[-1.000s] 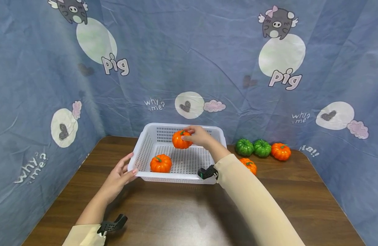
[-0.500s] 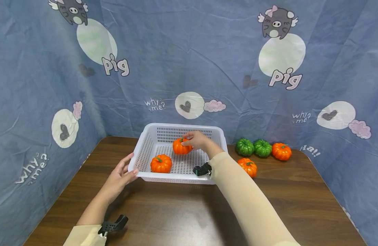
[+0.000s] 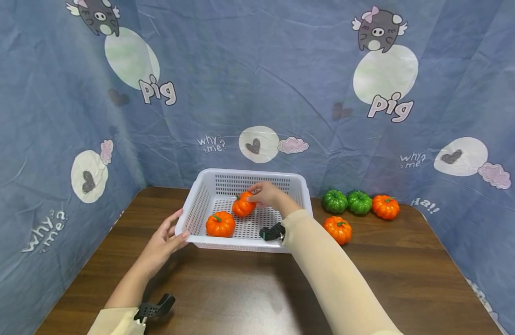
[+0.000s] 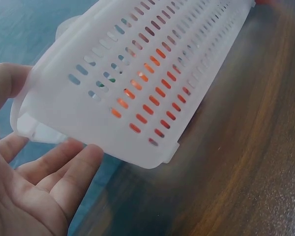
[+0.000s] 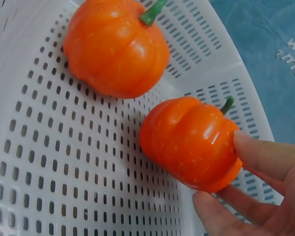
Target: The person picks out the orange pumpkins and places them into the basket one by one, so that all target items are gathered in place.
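My left hand (image 3: pixel 163 239) grips the near left corner of a white perforated plastic basket (image 3: pixel 240 243), its thumb and fingers on either side of the rim in the left wrist view. Inside the basket, my right hand (image 3: pixel 269 194) holds a small orange pumpkin (image 3: pixel 242 205) by its right side. That pumpkin is tilted, its green stem (image 5: pixel 227 105) leaning away from the hand in the head view. Thumb and fingertips touch its skin in the right wrist view. A second orange pumpkin (image 3: pixel 220 225) sits at the basket's near left, with nothing touching it.
Right of the basket, two green pumpkins (image 3: pixel 335 201) and an orange pumpkin (image 3: pixel 385 207) line the back of the wooden table (image 3: pixel 224 293). Another orange pumpkin (image 3: pixel 338 230) lies nearer, close to the right sleeve. A blue printed cloth (image 3: pixel 257 83) hangs behind.
My right hand has lowered the orange pumpkin toward the basket's floor, and the pumpkin has tipped left. My left hand stays on the basket's corner.
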Action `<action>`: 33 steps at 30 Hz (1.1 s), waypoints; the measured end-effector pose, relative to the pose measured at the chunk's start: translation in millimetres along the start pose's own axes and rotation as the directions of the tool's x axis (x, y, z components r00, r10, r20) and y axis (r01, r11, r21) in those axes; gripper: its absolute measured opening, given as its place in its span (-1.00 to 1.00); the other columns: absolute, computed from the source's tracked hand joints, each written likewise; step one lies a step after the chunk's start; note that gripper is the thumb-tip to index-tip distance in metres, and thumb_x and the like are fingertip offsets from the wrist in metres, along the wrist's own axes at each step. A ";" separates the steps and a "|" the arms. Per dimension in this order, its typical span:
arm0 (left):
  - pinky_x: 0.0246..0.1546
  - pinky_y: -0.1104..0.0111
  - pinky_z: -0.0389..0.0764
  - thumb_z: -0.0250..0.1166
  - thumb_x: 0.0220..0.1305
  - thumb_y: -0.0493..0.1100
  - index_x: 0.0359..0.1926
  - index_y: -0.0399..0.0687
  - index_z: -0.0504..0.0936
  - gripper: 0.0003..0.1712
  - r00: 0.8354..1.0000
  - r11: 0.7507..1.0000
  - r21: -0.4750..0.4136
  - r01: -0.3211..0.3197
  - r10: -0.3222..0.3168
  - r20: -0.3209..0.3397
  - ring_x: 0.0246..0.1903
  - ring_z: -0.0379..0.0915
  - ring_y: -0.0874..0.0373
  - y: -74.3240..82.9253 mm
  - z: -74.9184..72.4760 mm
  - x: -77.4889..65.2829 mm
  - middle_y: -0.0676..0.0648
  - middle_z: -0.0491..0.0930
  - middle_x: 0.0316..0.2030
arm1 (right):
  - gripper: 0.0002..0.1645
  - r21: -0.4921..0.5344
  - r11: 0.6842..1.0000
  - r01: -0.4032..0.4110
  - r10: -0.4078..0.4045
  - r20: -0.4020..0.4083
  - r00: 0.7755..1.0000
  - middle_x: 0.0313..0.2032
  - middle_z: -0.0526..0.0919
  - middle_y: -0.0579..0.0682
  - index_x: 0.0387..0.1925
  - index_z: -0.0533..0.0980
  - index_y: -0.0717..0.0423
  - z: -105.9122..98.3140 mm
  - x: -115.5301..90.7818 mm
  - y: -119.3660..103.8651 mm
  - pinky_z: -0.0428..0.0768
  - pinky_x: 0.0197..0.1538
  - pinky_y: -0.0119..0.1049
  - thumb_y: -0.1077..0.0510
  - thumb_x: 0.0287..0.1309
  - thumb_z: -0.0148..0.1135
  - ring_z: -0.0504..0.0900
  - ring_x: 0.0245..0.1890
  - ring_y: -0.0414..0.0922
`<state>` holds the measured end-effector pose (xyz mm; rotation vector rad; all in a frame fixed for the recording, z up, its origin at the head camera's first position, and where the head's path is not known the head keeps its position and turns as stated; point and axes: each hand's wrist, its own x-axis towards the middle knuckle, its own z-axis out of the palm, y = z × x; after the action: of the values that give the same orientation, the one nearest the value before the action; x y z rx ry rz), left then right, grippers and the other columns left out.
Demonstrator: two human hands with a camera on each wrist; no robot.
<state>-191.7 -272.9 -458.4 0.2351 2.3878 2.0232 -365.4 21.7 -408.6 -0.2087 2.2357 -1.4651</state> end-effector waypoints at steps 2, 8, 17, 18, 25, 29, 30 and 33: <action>0.01 0.40 0.62 0.23 0.43 -0.23 0.58 -0.02 -0.06 -0.13 1.000 1.000 0.000 -0.001 0.001 -0.002 0.05 0.51 0.26 -0.2 -0.3 0.1 -0.46 0.22 0.36 | -0.52 0.007 1.000 -0.010 0.010 0.010 1.000 0.06 0.58 0.21 0.19 0.52 0.22 -0.9 -0.1 0.4 0.67 0.02 -0.16 0.37 0.23 0.31 0.58 -0.26 -0.11; 0.01 0.38 0.62 0.23 0.44 -0.23 0.58 0.00 -0.05 -0.14 1.000 1.000 -0.001 0.001 -0.001 -0.007 0.05 0.51 0.27 -2.2 -1.9 1.0 -0.44 0.24 0.36 | -0.47 0.048 0.996 -0.069 0.067 0.038 0.997 0.15 0.51 0.27 0.22 0.50 0.22 -5.0 -2.6 0.3 0.65 0.10 -0.12 0.46 0.21 0.26 0.58 -0.24 -0.07; 0.01 0.37 0.63 0.23 0.43 -0.22 0.58 -0.01 -0.05 -0.13 1.000 1.000 0.010 0.001 -0.001 -0.010 0.05 0.52 0.18 -2.9 -2.1 0.0 -0.46 0.25 0.34 | -0.51 0.050 0.981 -0.187 0.185 0.042 0.982 0.15 0.50 0.23 0.18 0.49 0.28 -6.2 -6.1 -0.5 0.64 0.11 -0.08 0.45 0.20 0.28 0.57 -0.09 0.06; 0.01 0.37 0.63 0.24 0.43 -0.22 0.58 -0.02 -0.05 -0.13 1.000 1.000 0.006 -0.001 0.001 -0.011 0.05 0.52 0.18 -2.3 -1.8 -0.2 -0.46 0.24 0.34 | -0.50 0.047 0.980 -0.191 0.189 0.043 0.981 0.16 0.50 0.23 0.18 0.49 0.28 -5.5 -6.1 -0.1 0.64 0.10 -0.08 0.44 0.20 0.29 0.57 -0.06 0.08; 0.00 0.40 0.62 0.22 0.44 -0.23 0.58 -0.04 -0.06 -0.14 1.000 1.000 -0.015 -0.008 0.009 0.003 0.04 0.52 0.24 0.2 0.9 -2.1 -0.49 0.23 0.34 | -0.44 0.078 0.974 -0.214 0.212 0.033 0.977 0.19 0.47 0.26 0.20 0.48 0.26 -1.7 -5.1 2.1 0.65 0.10 -0.06 0.50 0.15 0.29 0.58 -0.05 0.09; 0.00 0.41 0.62 0.22 0.44 -0.23 0.58 -0.03 -0.06 -0.14 1.000 1.000 -0.013 -0.006 0.006 0.001 0.04 0.51 0.25 0.3 0.9 -1.7 -0.48 0.22 0.35 | -0.44 0.090 0.970 -0.224 0.222 0.032 0.975 0.08 0.49 0.21 0.21 0.48 0.23 -0.5 -4.8 2.5 0.64 0.10 -0.08 0.48 0.16 0.30 0.56 -0.16 0.02; 0.00 0.41 0.62 0.22 0.44 -0.23 0.58 -0.02 -0.06 -0.14 1.000 1.000 -0.013 -0.004 0.004 0.000 0.05 0.51 0.25 0.1 0.6 -1.3 -0.48 0.22 0.36 | -0.44 0.092 0.970 -0.224 0.222 0.031 0.975 0.04 0.50 0.19 0.21 0.48 0.23 -0.1 -4.8 2.4 0.64 0.11 -0.08 0.48 0.16 0.30 0.54 -0.18 0.00; 0.01 0.38 0.62 0.22 0.44 -0.23 0.58 -0.02 -0.06 -0.14 1.000 1.000 -0.009 -0.004 0.004 0.000 0.06 0.51 0.22 -0.3 0.1 -0.6 -0.47 0.22 0.36 | -0.44 0.105 0.971 -0.216 0.214 0.026 0.976 -0.07 0.46 0.15 0.22 0.46 0.23 2.0 -5.9 0.9 0.63 0.12 -0.07 0.47 0.18 0.30 0.51 -0.23 -0.01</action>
<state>-191.1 -273.0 -458.8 0.2393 2.3794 2.0353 -359.2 22.6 -408.4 0.0564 2.0866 -1.4553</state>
